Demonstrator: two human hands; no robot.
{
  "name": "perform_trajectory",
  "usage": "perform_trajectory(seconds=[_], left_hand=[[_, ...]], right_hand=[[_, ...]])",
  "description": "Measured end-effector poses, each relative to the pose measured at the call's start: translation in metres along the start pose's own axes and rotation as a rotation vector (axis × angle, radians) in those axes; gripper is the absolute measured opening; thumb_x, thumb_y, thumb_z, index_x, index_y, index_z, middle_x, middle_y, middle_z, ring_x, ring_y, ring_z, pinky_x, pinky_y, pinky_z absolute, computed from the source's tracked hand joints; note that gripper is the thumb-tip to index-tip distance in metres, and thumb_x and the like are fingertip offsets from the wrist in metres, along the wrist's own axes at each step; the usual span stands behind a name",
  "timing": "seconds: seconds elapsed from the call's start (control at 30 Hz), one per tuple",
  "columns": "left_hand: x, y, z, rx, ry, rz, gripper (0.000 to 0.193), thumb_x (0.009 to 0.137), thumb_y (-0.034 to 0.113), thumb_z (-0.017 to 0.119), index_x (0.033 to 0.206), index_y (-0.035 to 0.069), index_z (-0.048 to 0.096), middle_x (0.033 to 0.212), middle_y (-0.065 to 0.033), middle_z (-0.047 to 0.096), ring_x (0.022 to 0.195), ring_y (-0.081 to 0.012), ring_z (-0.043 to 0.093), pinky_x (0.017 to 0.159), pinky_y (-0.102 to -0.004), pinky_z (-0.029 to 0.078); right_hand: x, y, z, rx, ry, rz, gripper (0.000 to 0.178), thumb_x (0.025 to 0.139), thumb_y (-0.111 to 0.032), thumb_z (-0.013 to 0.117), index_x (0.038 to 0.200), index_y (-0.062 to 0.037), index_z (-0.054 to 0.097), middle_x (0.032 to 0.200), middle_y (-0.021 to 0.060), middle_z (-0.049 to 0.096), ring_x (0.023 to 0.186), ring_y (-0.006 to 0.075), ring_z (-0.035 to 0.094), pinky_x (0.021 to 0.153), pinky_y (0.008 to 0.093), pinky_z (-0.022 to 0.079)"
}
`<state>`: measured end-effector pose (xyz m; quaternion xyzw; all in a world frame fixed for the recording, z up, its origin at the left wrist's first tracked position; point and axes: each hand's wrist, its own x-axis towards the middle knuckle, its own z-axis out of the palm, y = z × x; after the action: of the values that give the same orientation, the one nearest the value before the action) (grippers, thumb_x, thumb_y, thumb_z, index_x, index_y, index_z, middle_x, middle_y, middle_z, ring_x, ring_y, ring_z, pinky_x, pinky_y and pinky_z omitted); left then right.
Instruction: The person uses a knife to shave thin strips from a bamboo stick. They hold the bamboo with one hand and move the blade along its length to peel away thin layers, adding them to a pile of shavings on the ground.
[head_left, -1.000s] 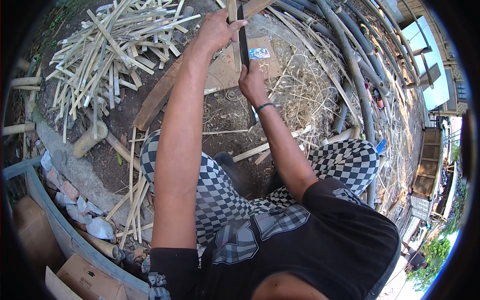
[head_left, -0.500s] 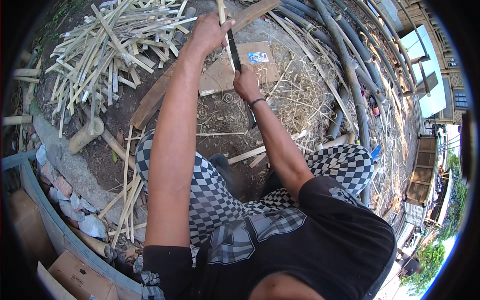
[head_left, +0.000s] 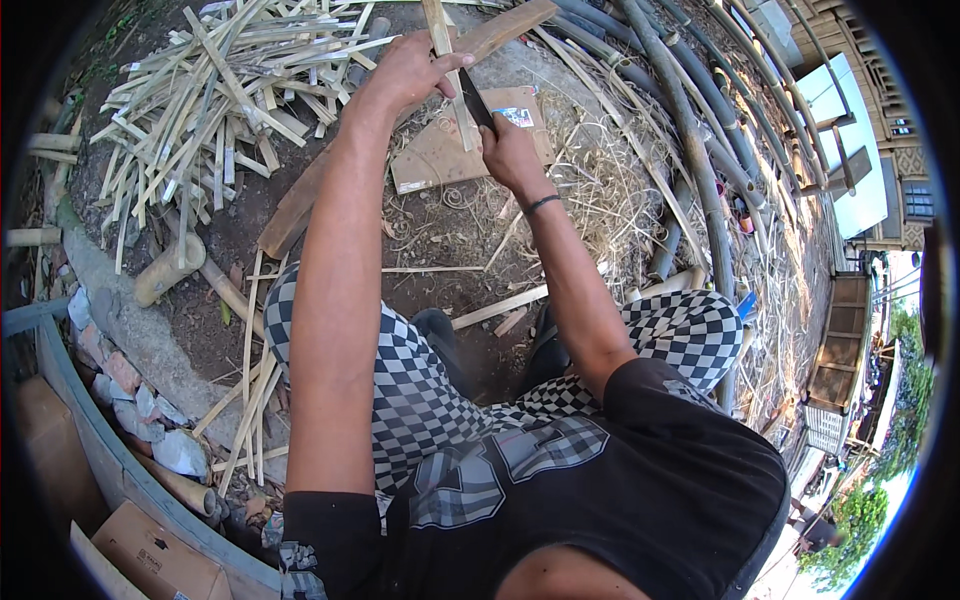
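Note:
My left hand (head_left: 412, 74), at the top middle, is closed around a pale bamboo strip (head_left: 462, 118) with its thumb across it. The strip stands nearly upright in view, and its lower end hangs free below the fingers. In my right hand (head_left: 511, 153) is the handle of a knife, gripped in the fist. Its dark knife blade (head_left: 475, 100) slants up and left beside the strip, the tip close to my left thumb. Whether blade and strip touch I cannot tell. Beneath both hands lies a brown board (head_left: 425, 172) with a small colourful label.
A heap of split bamboo strips (head_left: 225, 110) lies at the upper left. Curled shavings (head_left: 590, 190) cover the ground right of the board. A wooden plank (head_left: 505, 28) rests above the hands. Long bamboo poles (head_left: 695, 140) run along the right. A cardboard box (head_left: 160, 555) stands at lower left.
My right hand has shifted slightly up and right, and the knife blade now angles away from the bamboo strip. The strip's broad face and lower end show more. My left hand stays closed on it.

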<state>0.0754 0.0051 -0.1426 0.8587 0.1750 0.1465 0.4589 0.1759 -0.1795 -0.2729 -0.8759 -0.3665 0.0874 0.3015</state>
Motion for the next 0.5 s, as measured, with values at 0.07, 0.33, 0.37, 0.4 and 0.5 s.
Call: perform_trajectory(seconds=[0.07, 0.33, 0.37, 0.4, 0.5], left_hand=[[0.000, 0.000, 0.000, -0.015, 0.025, 0.032, 0.080, 0.087, 0.050, 0.070, 0.135, -0.011, 0.049, 0.113, -0.0232, 0.068, 0.080, -0.0222, 0.075, 0.099, -0.0378, 0.047], [0.004, 0.001, 0.000, 0.053, -0.026, -0.025, 0.079, 0.087, 0.051, 0.069, 0.139, -0.005, 0.048, 0.079, -0.0133, 0.074, 0.091, -0.0199, 0.073, 0.098, -0.0350, 0.046], [0.004, 0.001, 0.000, 0.046, -0.046, -0.006, 0.079, 0.087, 0.051, 0.069, 0.138, -0.005, 0.049, 0.093, -0.0179, 0.074, 0.088, -0.0213, 0.074, 0.098, -0.0357, 0.046], [0.004, 0.002, 0.000, 0.058, -0.041, -0.021, 0.079, 0.087, 0.051, 0.069, 0.138, -0.005, 0.049, 0.093, -0.0179, 0.074, 0.088, -0.0213, 0.074, 0.098, -0.0357, 0.046], [0.004, 0.001, -0.001, 0.040, -0.023, -0.001, 0.078, 0.087, 0.051, 0.069, 0.137, -0.006, 0.050, 0.101, -0.0197, 0.072, 0.088, -0.0228, 0.074, 0.097, -0.0361, 0.047]], right_hand=[[-0.003, 0.004, 0.005, -0.015, -0.031, 0.039, 0.030, 0.095, -0.024, 0.053, 0.109, 0.0026, 0.058, 0.093, 0.0311, 0.066, 0.093, 0.0483, 0.063, 0.084, 0.0552, 0.050], [-0.004, 0.016, 0.007, -0.094, -0.004, 0.016, 0.028, 0.095, -0.024, 0.052, 0.104, 0.0020, 0.058, 0.093, 0.0326, 0.065, 0.092, 0.0503, 0.062, 0.082, 0.0563, 0.048], [-0.004, 0.017, 0.011, 0.006, 0.070, -0.071, 0.028, 0.095, -0.025, 0.053, 0.101, 0.0021, 0.057, 0.092, 0.0330, 0.064, 0.090, 0.0513, 0.061, 0.081, 0.0572, 0.048], [-0.004, 0.019, 0.014, -0.005, -0.007, -0.023, 0.028, 0.095, -0.025, 0.053, 0.101, 0.0021, 0.057, 0.092, 0.0330, 0.064, 0.090, 0.0513, 0.061, 0.081, 0.0572, 0.048], [-0.020, 0.027, 0.031, 0.014, -0.020, 0.039, 0.025, 0.095, -0.022, 0.053, 0.099, 0.0023, 0.056, 0.091, 0.0331, 0.064, 0.081, 0.0517, 0.062, 0.076, 0.0577, 0.048]])
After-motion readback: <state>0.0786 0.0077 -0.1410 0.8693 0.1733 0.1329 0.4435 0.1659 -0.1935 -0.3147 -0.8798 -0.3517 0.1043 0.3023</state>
